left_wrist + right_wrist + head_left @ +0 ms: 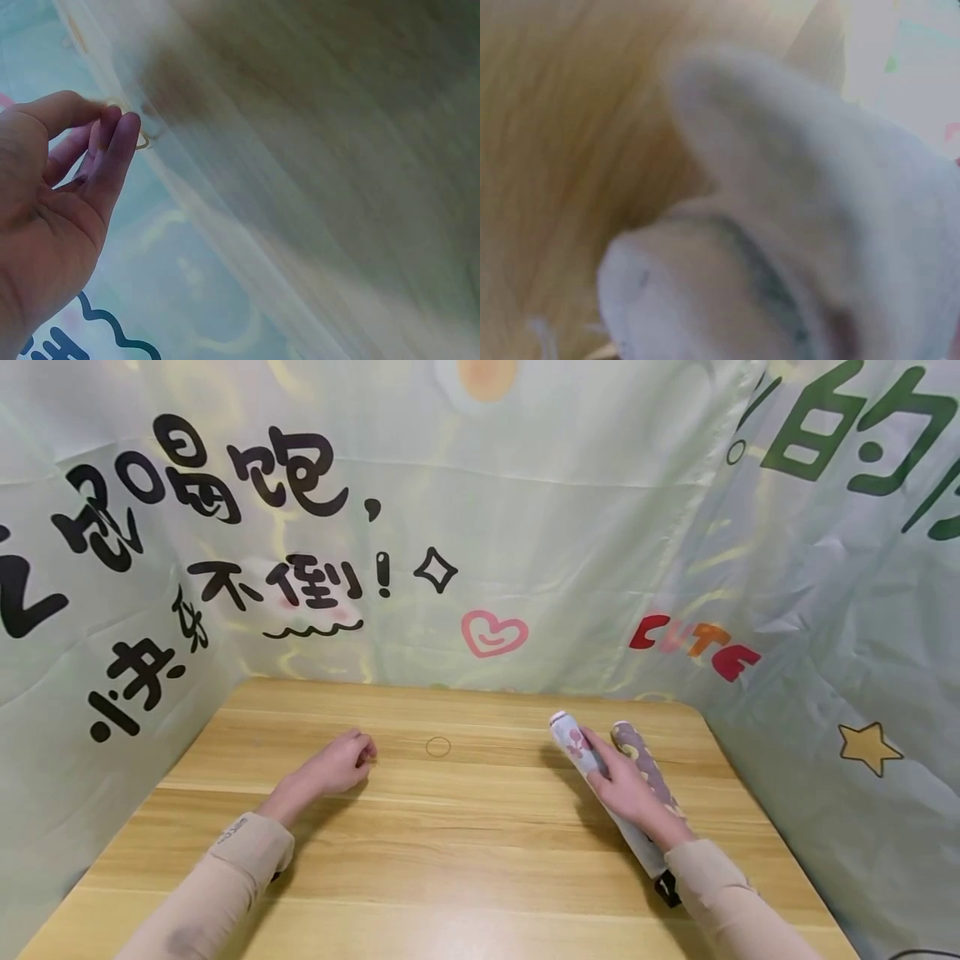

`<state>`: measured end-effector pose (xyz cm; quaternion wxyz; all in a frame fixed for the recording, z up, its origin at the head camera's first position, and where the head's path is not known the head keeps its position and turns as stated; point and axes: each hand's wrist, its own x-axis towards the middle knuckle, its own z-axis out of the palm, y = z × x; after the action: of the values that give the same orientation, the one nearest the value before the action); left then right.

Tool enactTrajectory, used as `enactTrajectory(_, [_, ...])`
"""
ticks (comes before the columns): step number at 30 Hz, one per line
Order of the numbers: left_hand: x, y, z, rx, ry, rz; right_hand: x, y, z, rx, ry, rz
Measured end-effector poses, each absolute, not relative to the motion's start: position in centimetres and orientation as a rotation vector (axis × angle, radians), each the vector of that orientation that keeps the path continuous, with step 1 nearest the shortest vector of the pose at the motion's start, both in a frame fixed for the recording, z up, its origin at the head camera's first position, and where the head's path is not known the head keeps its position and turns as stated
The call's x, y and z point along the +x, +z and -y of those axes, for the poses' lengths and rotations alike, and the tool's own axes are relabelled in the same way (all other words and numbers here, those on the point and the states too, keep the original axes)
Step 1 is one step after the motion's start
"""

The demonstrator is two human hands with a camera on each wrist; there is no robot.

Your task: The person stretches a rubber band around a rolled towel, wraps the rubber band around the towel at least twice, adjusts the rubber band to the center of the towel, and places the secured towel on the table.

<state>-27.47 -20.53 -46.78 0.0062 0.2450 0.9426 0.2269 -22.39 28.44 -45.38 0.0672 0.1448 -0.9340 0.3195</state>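
My right hand (618, 785) grips a long pale roll (573, 739) with a pink pattern, slanting over the table's right side. In the right wrist view, blurred whitish surfaces (780, 165) fill much of the frame and hide the fingers. Just right of that hand is a second roll (648, 764), greyish purple with yellow shapes, partly covered by the hand. My left hand (347, 764) is over the left middle, fingers curled. Its fingertips pinch a thin yellowish rubber band (142, 142). To the hand's right, a thin brownish ring like a rubber band (438, 747) lies on the table.
The wooden table (420, 860) has rounded back corners. A printed cloth (555, 552) with lettering, a heart and a star hangs behind it and along both sides. A dark cable (918, 953) shows at the bottom right corner.
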Motion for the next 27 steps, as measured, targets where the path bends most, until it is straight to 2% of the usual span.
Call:
enactTrajectory(13, [-26.9, -45.7, 19.8, 0.526, 0.942, -3.035, -21.0, -44.4, -24.6, 0.56, 0.986, 2.52])
enactTrajectory(27, [-25.0, -43.5, 15.4, 0.435, 1.347, -2.907, -19.6, -42.7, -20.2, 0.525, 1.047, 2.459])
